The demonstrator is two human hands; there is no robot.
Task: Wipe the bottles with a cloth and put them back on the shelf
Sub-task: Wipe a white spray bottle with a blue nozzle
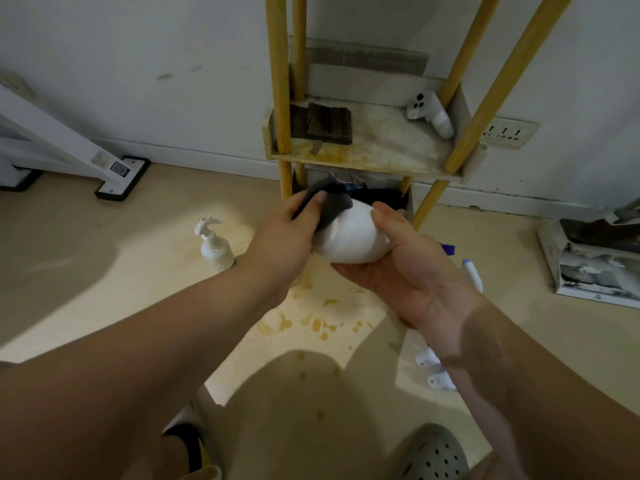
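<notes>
My right hand [405, 261] cradles a round white bottle [349, 237] from below and the right, in front of the shelf. My left hand [294, 223] presses a dark grey cloth [332, 202] onto the bottle's upper left side. The bottle's top is hidden under the cloth. A white speckled pump bottle [214, 247] stands on the floor to the left. Another white bottle with a blue cap [471, 273] lies on the floor, partly hidden behind my right wrist. The yellow-poled shelf [367, 157] stands against the wall, its stained board just above my hands.
A folded dark cloth [322, 124] and a white controller-like device [431, 114] rest on the shelf board. Dark items fill the lower tier behind my hands. Yellow stains mark the floor [311, 323]. Two small white objects [433, 368] lie at the right. A stack of printed papers [595, 261] sits far right.
</notes>
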